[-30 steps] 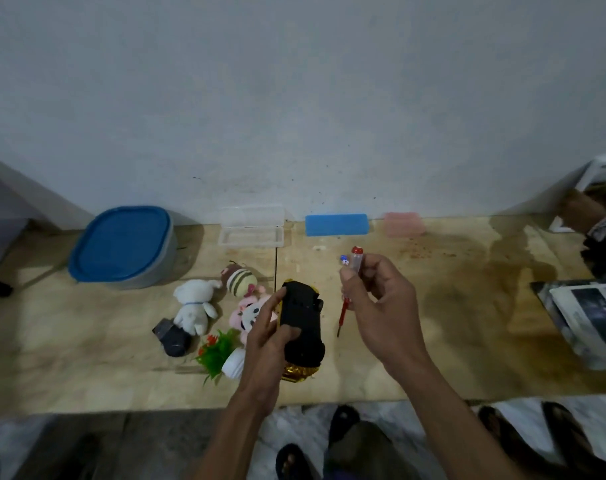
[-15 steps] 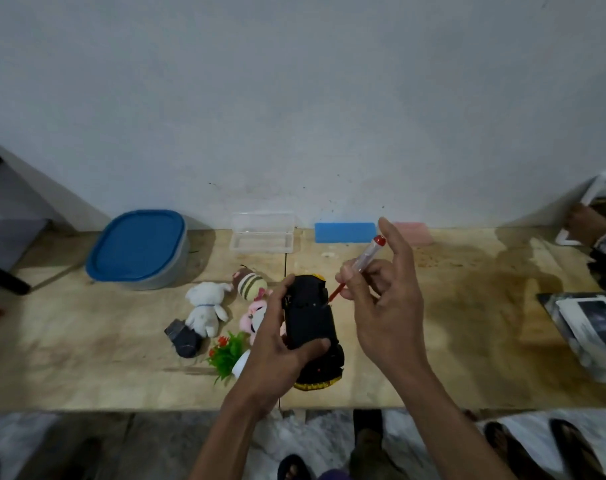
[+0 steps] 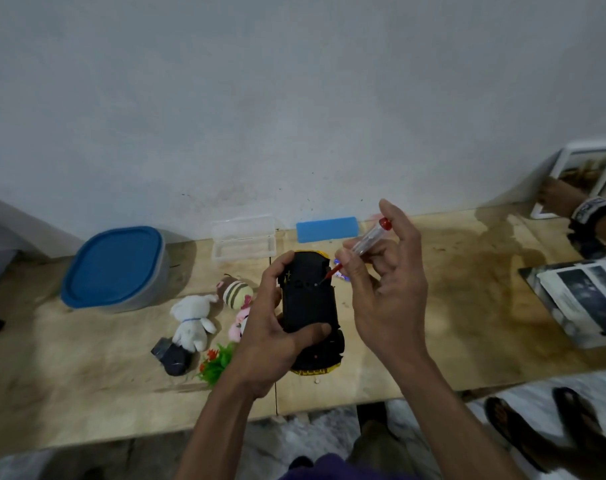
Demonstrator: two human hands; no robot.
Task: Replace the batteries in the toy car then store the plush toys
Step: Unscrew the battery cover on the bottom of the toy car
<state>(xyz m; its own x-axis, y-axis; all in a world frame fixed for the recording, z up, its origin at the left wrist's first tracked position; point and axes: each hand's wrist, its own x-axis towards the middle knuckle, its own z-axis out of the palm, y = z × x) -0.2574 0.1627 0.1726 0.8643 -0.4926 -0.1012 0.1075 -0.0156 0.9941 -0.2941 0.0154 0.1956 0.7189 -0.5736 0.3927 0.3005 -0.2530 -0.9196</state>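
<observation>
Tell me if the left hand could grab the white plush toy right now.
Probably not yet: the left hand is wrapped around the toy car, steadying it for the screwdriver. The white plush toy lies close, unobstructed on the table, once the car is put down.

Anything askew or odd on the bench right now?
Nothing looks damaged or spilled. The toy car is belly-up in the left hand, on purpose: the right hand has the screwdriver tip on its underside. A dark stain marks the table's right side.
</observation>
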